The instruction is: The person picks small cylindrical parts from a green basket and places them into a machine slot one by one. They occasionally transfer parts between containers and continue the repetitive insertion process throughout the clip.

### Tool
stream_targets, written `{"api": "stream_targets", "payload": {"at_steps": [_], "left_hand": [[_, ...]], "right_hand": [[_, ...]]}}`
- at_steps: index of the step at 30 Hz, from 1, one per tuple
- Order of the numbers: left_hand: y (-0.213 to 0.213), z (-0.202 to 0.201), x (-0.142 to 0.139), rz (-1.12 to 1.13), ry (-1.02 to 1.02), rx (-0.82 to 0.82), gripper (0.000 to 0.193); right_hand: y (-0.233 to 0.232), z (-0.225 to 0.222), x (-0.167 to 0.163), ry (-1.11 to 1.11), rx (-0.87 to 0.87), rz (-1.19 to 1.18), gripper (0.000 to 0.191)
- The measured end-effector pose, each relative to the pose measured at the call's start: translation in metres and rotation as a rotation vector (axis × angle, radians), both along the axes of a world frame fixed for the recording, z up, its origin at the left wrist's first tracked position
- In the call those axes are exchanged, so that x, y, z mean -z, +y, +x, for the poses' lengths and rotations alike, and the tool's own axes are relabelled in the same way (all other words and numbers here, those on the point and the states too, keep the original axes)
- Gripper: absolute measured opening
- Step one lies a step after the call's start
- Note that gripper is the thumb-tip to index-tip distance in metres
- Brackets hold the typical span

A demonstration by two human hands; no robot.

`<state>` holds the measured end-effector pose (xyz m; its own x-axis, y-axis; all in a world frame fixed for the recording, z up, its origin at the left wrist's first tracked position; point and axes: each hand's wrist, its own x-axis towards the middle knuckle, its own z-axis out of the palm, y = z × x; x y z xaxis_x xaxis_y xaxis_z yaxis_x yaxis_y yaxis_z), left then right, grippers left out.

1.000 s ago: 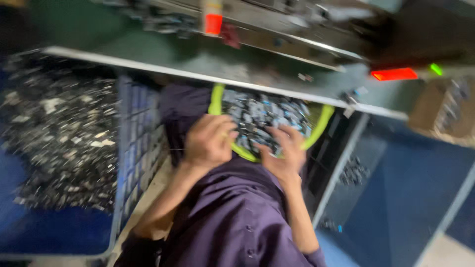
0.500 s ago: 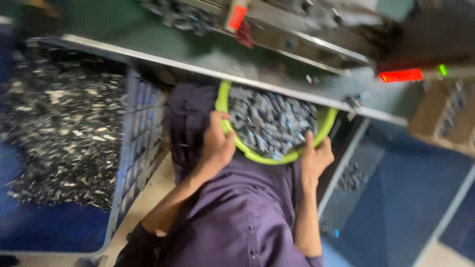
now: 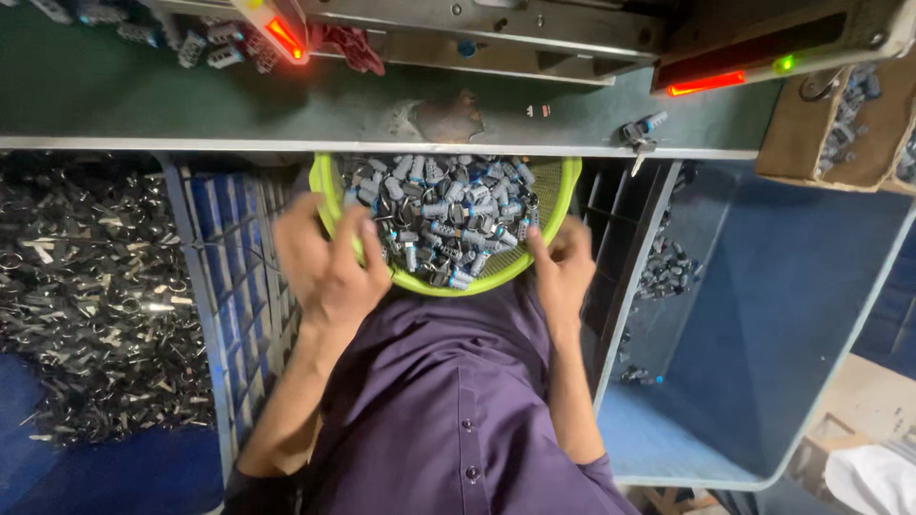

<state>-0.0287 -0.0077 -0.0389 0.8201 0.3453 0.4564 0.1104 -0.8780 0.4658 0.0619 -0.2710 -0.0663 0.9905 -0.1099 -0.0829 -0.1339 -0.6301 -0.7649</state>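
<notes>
The lime-green basket (image 3: 549, 205) of small grey parts (image 3: 441, 215) sits between both hands, its far half tucked under the green worktop (image 3: 191, 105). Left hand (image 3: 329, 262) fingers curl over the near-left rim; right hand (image 3: 563, 267) fingers press the near-right rim, equally close.

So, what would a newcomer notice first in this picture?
First the lime-green basket at the centre, heaped with small grey and blue parts, held on the lap under the edge of the green workbench. The left hand grips its left rim and the right hand its right rim. Red indicator lights glow above, and a blue crate of dark metal pieces fills the left side.
</notes>
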Motion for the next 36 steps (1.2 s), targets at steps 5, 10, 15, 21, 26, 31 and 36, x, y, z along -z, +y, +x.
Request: {"api": "stream_targets", "payload": {"at_steps": [5, 10, 15, 21, 26, 31, 36], "left_hand": [[-0.009, 0.018, 0.001, -0.171, 0.1, 0.229, 0.029], [-0.015, 0.029, 0.009, -0.222, 0.099, 0.18, 0.027], [-0.011, 0.026, 0.012, -0.182, 0.007, 0.111, 0.021], [-0.007, 0.037, 0.004, -0.269, -0.261, 0.335, 0.013], [-0.008, 0.044, 0.004, -0.135, -0.388, 0.421, 0.02], [-0.008, 0.045, -0.005, -0.089, -0.319, 0.513, 0.024], [-0.009, 0.03, -0.039, -0.019, -0.416, 0.602, 0.017]], "right_hand": [[0.02, -0.001, -0.046, -0.448, -0.303, -0.16, 0.038], [0.086, 0.007, -0.052, -0.355, -0.67, -0.11, 0.034], [0.113, 0.014, -0.03, -0.409, -0.76, -0.104, 0.03], [0.087, 0.0, -0.008, 0.209, -0.422, 0.808, 0.011], [0.073, -0.004, 0.01, 0.217, -0.322, 0.967, 0.03], [0.068, 0.002, 0.025, 0.229, -0.392, 1.181, 0.036], [0.06, 0.022, 0.025, 0.4, -0.155, 1.544, 0.033]]}}
